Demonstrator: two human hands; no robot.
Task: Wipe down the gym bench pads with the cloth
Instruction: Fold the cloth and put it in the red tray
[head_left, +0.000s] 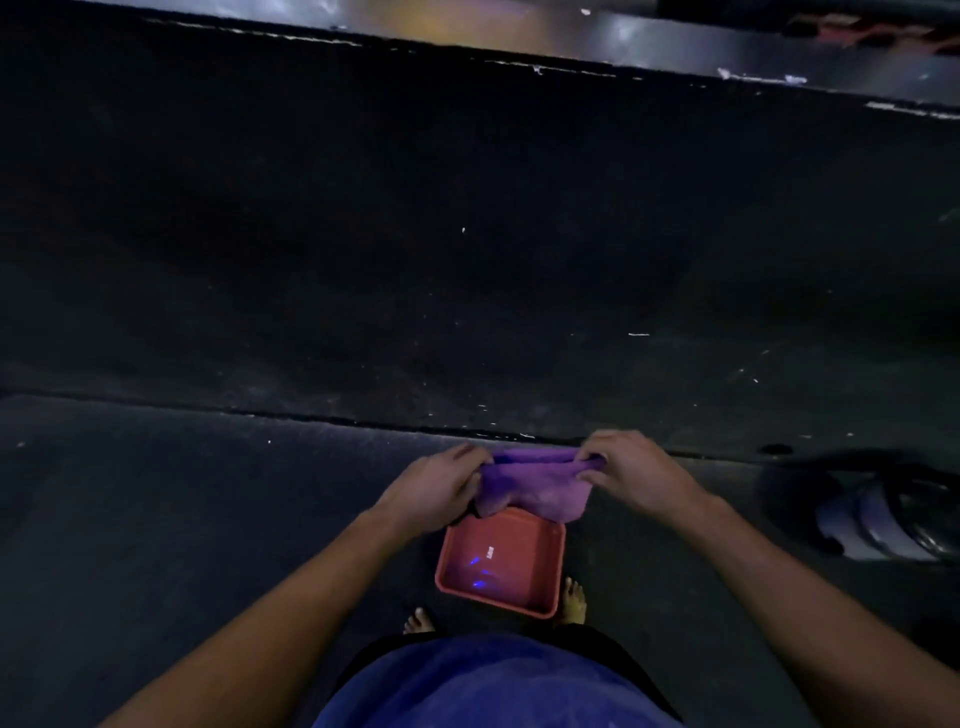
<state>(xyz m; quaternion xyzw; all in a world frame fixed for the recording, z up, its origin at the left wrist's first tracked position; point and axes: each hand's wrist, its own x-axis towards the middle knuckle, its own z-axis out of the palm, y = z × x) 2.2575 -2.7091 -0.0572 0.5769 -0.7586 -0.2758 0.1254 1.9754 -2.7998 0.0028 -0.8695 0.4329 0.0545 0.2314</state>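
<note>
Right by our bare feet sits the red tub (501, 564). Above it, our left hand (434, 486) and right hand (631, 473) each pinch an end of the purple cloth (535, 480), stretched sideways between them. We see no bench pads ahead, only dark floor (467, 234).

You're standing in a dim gym — the floor (363, 260) under you is dark, speckled rubber matting laid in big tiles, with a seam (260, 413) running straight across just ahead of your bare feet (573, 600). At the far edge the matting meets a paler strip (519, 26) that catches coloured light. To your right sits a dark, rounded piece of equipment with a pale band (883, 519) — too blurred to name. A red tub (501, 564) on the floor and a purple cloth (535, 483) point to cleaning work.
</note>
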